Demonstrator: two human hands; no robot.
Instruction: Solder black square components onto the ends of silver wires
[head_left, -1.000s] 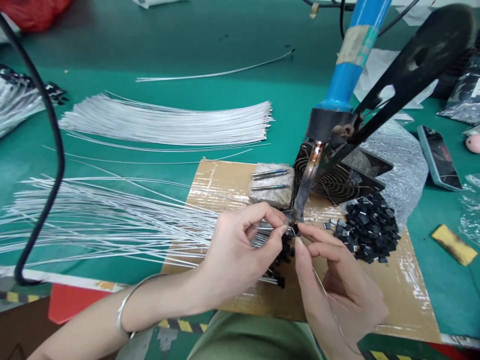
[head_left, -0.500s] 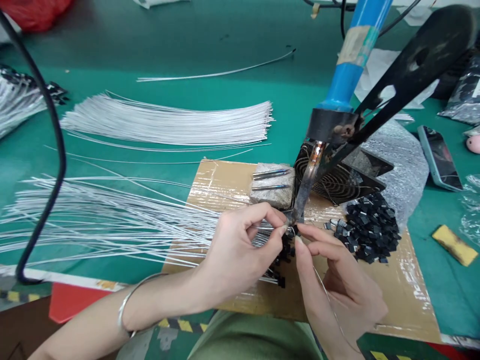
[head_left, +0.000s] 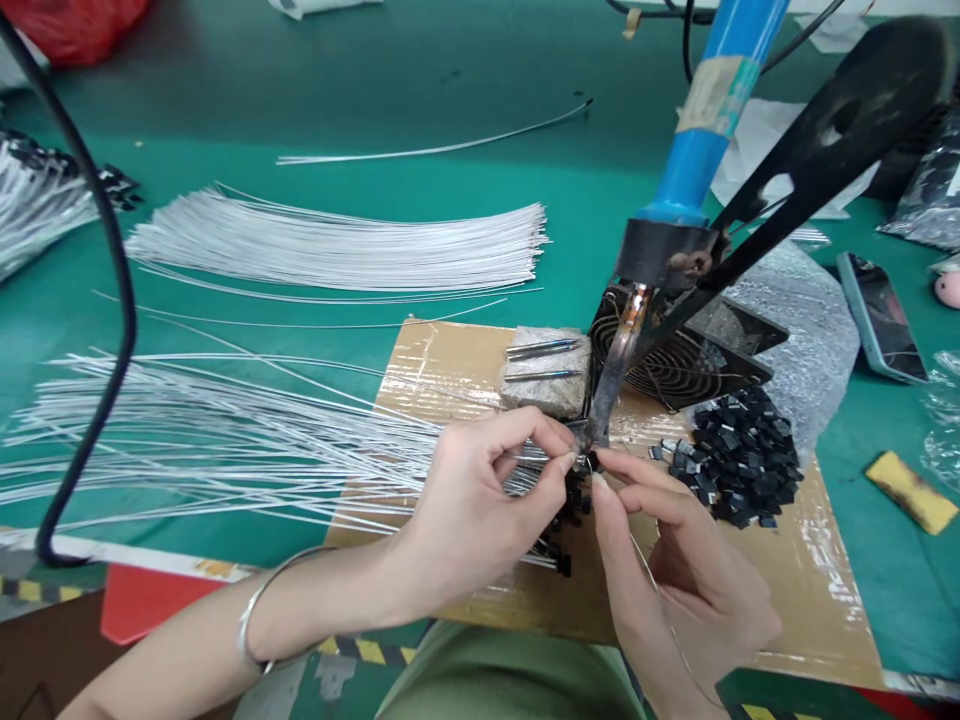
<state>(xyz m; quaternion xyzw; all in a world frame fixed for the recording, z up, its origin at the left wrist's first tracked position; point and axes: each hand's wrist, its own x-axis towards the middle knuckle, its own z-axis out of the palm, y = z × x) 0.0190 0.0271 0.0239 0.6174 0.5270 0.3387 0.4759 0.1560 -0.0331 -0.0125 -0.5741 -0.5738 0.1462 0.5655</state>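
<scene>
**Both hands meet at the iron's tip**

The left hand (head_left: 472, 510) pinches a thin white wire (head_left: 534, 457) between thumb and forefinger, its end held right at the tip of the soldering iron (head_left: 611, 385). The right hand (head_left: 686, 575) is closed in a pinch too, gripping a fine strand of solder (head_left: 652, 590) that runs back over its palm; its fingertips (head_left: 598, 458) sit just beside the left hand's, under the tip. What exactly lies between the fingertips is too small to tell.

The iron slants down from the far right, its blue handle (head_left: 701, 130) clamped in a black stand (head_left: 817, 160). All this sits over a taped cardboard sheet (head_left: 817, 590) on the green table (head_left: 375, 80). Behind the tip lies a grey sponge block (head_left: 544, 375), with a small fan (head_left: 675, 360) to its right. A heap of black parts (head_left: 739, 460) lies near right. Loose wires fan out to the left (head_left: 202, 440), and a neater bundle (head_left: 337, 245) lies farther off. A phone (head_left: 881, 315) rests at far right.
</scene>
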